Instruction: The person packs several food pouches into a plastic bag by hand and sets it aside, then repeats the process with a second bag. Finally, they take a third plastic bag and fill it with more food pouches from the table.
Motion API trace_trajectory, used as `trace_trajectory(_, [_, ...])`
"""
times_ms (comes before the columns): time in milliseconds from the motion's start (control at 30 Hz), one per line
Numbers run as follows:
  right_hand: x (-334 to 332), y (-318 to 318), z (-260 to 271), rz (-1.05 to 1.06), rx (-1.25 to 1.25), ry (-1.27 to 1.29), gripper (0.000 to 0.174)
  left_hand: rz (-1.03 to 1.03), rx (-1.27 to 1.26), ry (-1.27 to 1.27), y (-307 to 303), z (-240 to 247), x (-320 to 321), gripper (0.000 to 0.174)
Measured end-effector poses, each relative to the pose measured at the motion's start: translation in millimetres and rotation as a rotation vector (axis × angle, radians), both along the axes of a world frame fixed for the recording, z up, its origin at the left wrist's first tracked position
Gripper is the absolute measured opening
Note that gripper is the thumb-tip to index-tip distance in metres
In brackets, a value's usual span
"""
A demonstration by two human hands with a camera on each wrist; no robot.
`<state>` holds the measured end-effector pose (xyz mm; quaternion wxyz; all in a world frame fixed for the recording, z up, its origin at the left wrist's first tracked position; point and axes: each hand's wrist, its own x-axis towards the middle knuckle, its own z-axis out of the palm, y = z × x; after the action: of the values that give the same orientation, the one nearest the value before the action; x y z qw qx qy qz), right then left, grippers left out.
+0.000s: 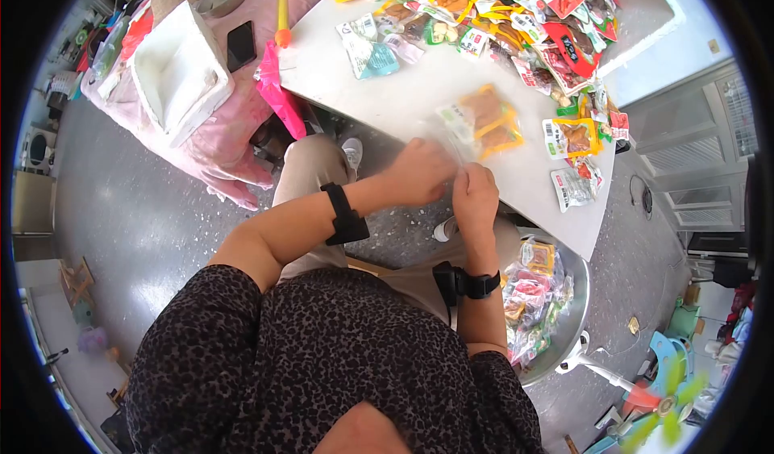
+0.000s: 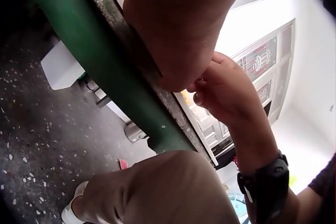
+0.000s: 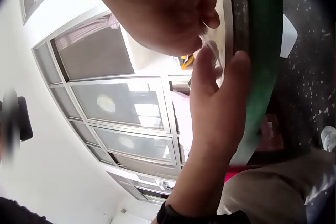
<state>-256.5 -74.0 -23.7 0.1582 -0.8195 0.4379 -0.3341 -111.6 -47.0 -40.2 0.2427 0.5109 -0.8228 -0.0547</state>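
Observation:
A clear plastic bag (image 1: 459, 131) with yellow-edged snack packets (image 1: 493, 123) in it lies at the near edge of the white table. My right hand (image 1: 476, 194) pinches the bag's near edge between thumb and fingers. Close beside it, my left hand (image 1: 421, 172) is at the same edge, blurred. In the right wrist view a strip of the clear plastic (image 3: 212, 49) runs from the right fingertips to between the left thumb and forefinger. The left wrist view shows the back of the left hand (image 2: 173, 35) hiding its own fingertips.
A big heap of snack packets (image 1: 516, 18) covers the table's (image 1: 339, 83) far side. Several packets lie at its right edge (image 1: 572, 139). Below right stands a metal basin (image 1: 582, 293) of filled bags. To the left are a white foam box (image 1: 177, 75) and a phone (image 1: 241, 45).

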Motion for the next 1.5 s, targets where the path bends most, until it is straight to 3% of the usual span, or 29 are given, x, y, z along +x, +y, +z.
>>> trace_trajectory(100, [1,4,-1,-0.033,-0.046,-0.078,0.01,0.052,-0.023,0.093,3,0,-3,0.037])
trace_trajectory(200, [4,7,-5,-0.07,-0.06,-0.088,0.009,0.306,-0.1,0.169,8,2,-6,0.034])
trace_trajectory(300, [6,9,-12,-0.089,-0.085,-0.093,0.009,0.348,-0.022,0.135,3,-1,-7,0.031])
trace_trajectory(400, [10,8,-14,-0.091,-0.099,-0.116,0.009,0.334,0.125,0.135,-6,0,-5,0.028])
trace_trajectory(600, [14,5,-20,-0.096,-0.08,-0.102,0.008,0.274,0.069,0.074,-16,7,5,0.028])
trace_trajectory(700, [16,5,-19,-0.087,-0.102,-0.128,0.008,0.227,0.169,-0.025,-20,3,6,0.03])
trace_trajectory(900, [18,4,-20,-0.092,-0.1,-0.184,0.009,0.226,-0.079,-0.033,-9,-10,-7,0.03])
trace_trajectory(1000, [20,7,-16,-0.087,-0.068,-0.215,0.013,0.15,0.012,-0.073,-14,-14,-9,0.025])
trace_trajectory(1100, [17,7,-14,-0.067,-0.097,-0.221,0.01,0.085,-0.082,-0.026,-13,-4,-6,0.021])
trace_trajectory(1200, [11,10,-12,-0.039,-0.111,-0.183,0.007,0.023,0.229,-0.151,-17,10,-9,0.022])
trace_trajectory(1300, [7,11,-14,-0.04,-0.115,-0.169,0.006,-0.071,0.069,0.035,-24,-8,-11,0.022])
trace_trajectory(1500, [5,13,-16,-0.053,-0.127,-0.208,0.006,-0.078,-0.138,0.163,-16,-8,-16,0.03])
